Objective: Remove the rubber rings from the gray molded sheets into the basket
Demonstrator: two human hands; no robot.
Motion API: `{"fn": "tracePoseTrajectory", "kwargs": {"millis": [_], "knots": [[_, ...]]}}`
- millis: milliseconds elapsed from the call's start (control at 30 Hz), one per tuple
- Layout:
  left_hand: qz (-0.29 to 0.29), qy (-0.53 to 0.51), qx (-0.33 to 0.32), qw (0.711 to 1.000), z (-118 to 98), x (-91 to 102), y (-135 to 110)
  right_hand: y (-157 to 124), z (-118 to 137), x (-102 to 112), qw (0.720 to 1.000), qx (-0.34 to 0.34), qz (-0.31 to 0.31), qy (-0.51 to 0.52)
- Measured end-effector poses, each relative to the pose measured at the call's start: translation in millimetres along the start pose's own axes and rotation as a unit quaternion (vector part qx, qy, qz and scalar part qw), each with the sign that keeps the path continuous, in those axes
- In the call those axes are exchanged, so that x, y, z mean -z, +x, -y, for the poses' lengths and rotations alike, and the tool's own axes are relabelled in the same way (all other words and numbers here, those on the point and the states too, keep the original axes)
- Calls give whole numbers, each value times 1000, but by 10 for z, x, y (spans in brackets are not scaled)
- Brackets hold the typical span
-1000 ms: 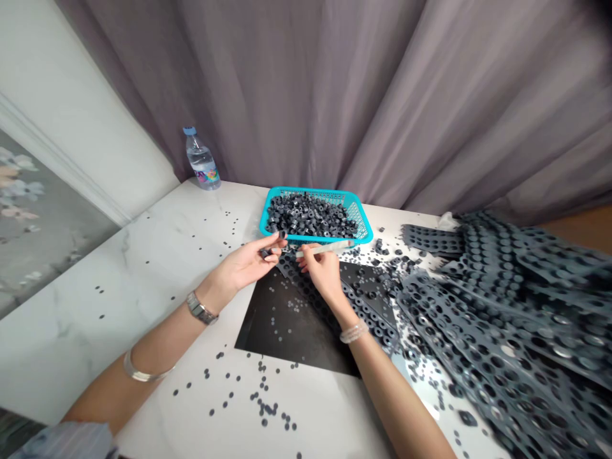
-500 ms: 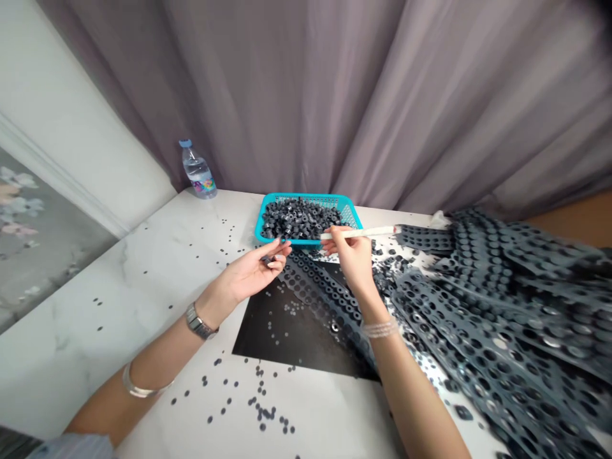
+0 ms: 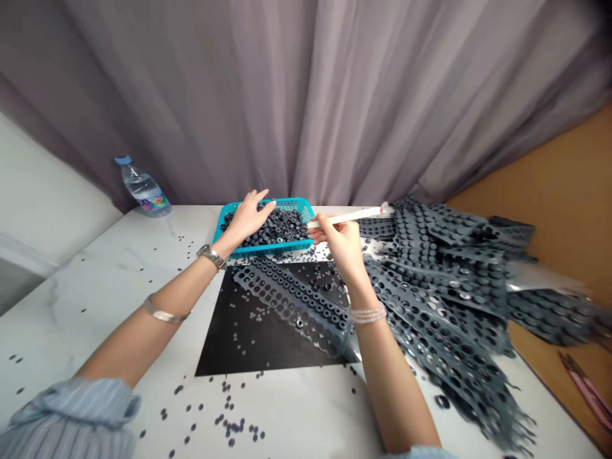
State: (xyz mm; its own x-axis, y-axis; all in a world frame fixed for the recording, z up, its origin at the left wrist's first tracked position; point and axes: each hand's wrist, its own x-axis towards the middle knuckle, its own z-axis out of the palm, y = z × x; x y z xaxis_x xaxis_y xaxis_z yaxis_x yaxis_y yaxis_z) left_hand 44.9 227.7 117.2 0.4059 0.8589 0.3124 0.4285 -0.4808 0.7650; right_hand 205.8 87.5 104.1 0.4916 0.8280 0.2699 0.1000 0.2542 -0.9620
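Observation:
My left hand point(image 3: 251, 215) is over the left part of the turquoise basket point(image 3: 268, 248), its fingers spread above a heap of small black rings point(image 3: 282, 224). Pinched in my right hand point(image 3: 342, 243) is a white pen-like stick point(image 3: 356, 215), pointing up to the right with a reddish end. This hand is just right of the basket's front corner. Below, a black strip with rows of rings point(image 3: 306, 293) lies slantwise, with clear punched film along it, on a black mat point(image 3: 229, 344).
Perforated black rubber sheets point(image 3: 440, 280) pile up on the right, some hanging past the table edge. A water bottle point(image 3: 146, 191) stands at the back left. Small black discs point(image 3: 234, 427) are scattered over the white table point(image 3: 115, 274). Pink-handled pliers point(image 3: 588, 389) lie at the far right.
My left hand has moved from the basket's front edge to above the rings and its fingers have spread. The right hand still holds the white stick. The view has turned right.

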Motion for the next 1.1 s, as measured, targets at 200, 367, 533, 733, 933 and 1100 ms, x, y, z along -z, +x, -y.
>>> {"fn": "tracePoseTrajectory", "kwargs": {"millis": [200, 367, 533, 733, 933, 1100], "knots": [[185, 69, -93, 976, -17, -67, -1153, -44, 292, 173, 999, 45, -26, 13], [283, 219, -142, 923, 282, -36, -1908, -236, 565, 316, 997, 73, -25, -13], [248, 278, -191, 908, 451, 92, -1899, -608, 447, 562, 992, 55, 24, -114], [166, 336, -205, 904, 306, 176, -1792, -1177, -202, 1020, 985, -54, 7, -166], [276, 171, -182, 928, -302, -341, -1922, -1400, -425, 1074, 981, -70, -12, -179], [288, 117, -199, 929, -513, -936, -1859, -1476, -414, 1045, 978, -98, 40, -182]]}}
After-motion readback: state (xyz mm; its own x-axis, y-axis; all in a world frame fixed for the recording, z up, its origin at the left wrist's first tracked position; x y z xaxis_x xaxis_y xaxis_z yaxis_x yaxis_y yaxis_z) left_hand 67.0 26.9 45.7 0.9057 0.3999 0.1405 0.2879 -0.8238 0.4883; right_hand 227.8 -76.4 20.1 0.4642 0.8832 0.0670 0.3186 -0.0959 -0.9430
